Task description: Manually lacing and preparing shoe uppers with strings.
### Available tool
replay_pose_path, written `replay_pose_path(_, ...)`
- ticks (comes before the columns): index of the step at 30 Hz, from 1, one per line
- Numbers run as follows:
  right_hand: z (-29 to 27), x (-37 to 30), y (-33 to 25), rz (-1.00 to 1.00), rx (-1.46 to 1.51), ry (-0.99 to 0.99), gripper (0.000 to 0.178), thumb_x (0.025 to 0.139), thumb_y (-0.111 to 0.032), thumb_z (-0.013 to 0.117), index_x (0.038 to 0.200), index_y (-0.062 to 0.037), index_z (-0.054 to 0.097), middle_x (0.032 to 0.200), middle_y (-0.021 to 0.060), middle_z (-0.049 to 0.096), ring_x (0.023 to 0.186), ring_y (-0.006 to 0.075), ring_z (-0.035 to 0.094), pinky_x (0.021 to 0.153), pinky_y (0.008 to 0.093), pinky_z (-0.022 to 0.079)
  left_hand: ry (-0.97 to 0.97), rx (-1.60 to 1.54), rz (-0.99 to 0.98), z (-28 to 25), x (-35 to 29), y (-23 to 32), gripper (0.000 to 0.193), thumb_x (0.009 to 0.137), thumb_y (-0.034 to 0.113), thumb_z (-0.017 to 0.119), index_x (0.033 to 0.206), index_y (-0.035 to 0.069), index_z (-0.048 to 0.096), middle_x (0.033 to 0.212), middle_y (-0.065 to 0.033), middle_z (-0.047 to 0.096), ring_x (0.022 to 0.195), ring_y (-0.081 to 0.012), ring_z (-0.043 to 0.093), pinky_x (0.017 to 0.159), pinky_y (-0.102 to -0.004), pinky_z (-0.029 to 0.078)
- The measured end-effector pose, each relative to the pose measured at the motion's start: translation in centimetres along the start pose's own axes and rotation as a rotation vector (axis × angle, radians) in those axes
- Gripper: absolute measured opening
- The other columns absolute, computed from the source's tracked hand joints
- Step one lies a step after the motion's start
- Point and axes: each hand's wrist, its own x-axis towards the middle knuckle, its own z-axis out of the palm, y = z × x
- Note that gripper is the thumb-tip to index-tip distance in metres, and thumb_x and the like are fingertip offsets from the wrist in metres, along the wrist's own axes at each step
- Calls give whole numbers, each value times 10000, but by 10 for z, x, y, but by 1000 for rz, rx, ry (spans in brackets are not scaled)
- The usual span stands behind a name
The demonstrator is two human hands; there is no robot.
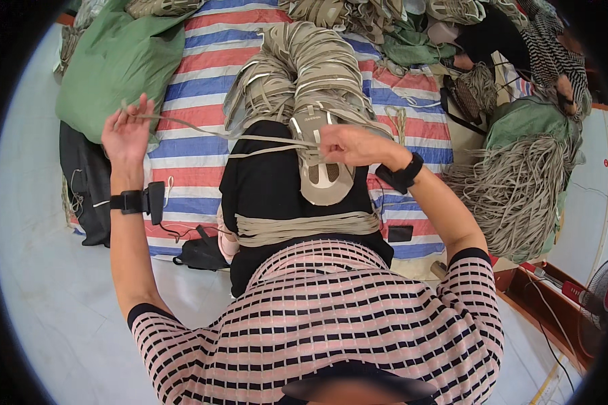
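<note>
A flat beige shoelace (203, 129) stretches across from my left hand (127, 131) to the shoe upper. My left hand is raised at the left beside a green sack, its fingers partly curled around the lace. My right hand (348, 145) is closed in a pinch on the lace at the right edge of the upper; its fingertips are partly hidden. The beige shoe upper (325, 192) lies over my lap, toe toward me, at the near end of a long row of nested uppers (324, 71). A bundle of loose laces (304, 228) lies across my thighs.
The green sack (121, 61) stands far left on a striped sheet (196, 88). A large heap of laces (520, 196) sits at the right. A black phone-like object (400, 233) lies near my right hip. A fan (604, 290) stands lower right. Another person's hand (566, 88) shows far right.
</note>
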Motion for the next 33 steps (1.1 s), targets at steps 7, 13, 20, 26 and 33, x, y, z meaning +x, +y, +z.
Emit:
replay_pose_path(7,-4,-11,10,52,451,-25,61,780,-52,600,790,-7,560,782,70,528,713,188,545,650,288,437,-478,19,-231,4,32,-2,98,859,90,478,821,-1,479,626,-7,289,565,-122,295,574,-257,326)
replay_pose_path(13,45,-22,0,213,-172,649,91,792,-33,597,837,-40,519,706,138,574,620,276,598,529,339,458,-183,346,186,-24,110,66,334,868,39,454,1187,-59,435,671,-2,367,546,-98,302,476,-216,254)
replay_pose_path(20,35,-26,9,315,536,424,162,773,17,562,932,-1,539,744,52,559,674,142,555,623,258,455,-160,523,429,-105,172,231,368,888,37,439,1243,-56,418,895,-83,530,709,-139,467,614,-239,420)
replay_pose_path(26,13,-31,15,183,347,206,173,748,-3,585,918,-20,562,797,92,527,733,185,552,646,286,443,38,487,354,-64,150,128,353,906,72,426,1234,-57,438,1198,-192,508,1099,-252,510,945,-330,445)
replay_pose_path(33,30,-18,6,49,-41,439,112,733,4,566,819,-31,503,798,125,510,685,322,554,585,398,452,25,687,358,-77,137,123,329,908,106,440,1195,-49,482,1104,-158,582,974,-203,589,888,-283,479)
